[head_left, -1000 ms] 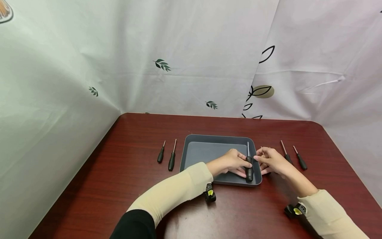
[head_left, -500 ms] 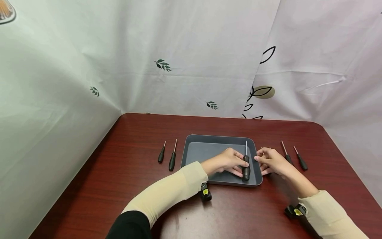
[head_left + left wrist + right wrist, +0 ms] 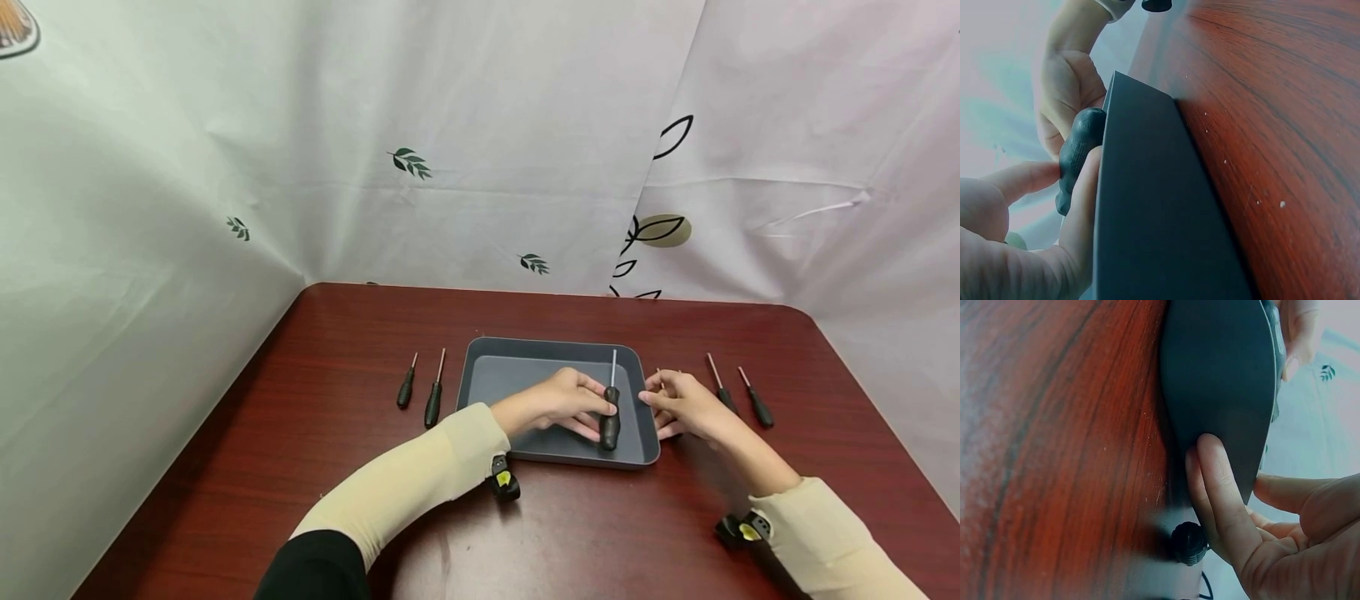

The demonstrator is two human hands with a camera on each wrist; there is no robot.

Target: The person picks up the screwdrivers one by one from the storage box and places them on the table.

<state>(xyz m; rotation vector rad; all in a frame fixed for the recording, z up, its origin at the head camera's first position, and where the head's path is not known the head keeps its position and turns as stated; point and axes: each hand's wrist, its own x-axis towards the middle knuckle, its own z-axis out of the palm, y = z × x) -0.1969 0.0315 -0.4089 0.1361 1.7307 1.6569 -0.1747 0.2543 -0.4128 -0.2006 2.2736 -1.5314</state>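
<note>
Over the right part of a grey baking tray (image 3: 517,375), my left hand (image 3: 558,400) pinches a screwdriver (image 3: 610,421) by its black handle, thumb on one side and fingers on the other. Its metal shaft points to the far side. In the left wrist view the black handle (image 3: 1082,147) sits right at the near rim. My right hand (image 3: 681,404) holds the tray's right wall: the thumb is at the rim and straight fingers (image 3: 1219,472) press the outer side. Close below these fingers lies the end of another black handle (image 3: 1189,542).
Left of the tray lie a short screwdriver (image 3: 406,387) and a longer screwdriver (image 3: 433,400). On the right are two more, one screwdriver (image 3: 722,392) partly behind my hand and another screwdriver (image 3: 759,407) beyond it. The red-brown table (image 3: 360,333) ends at a white curtain (image 3: 480,167).
My left hand has moved a little to the left over the tray, carrying the screwdriver away from the right wall. The right hand and the tray have stayed put.
</note>
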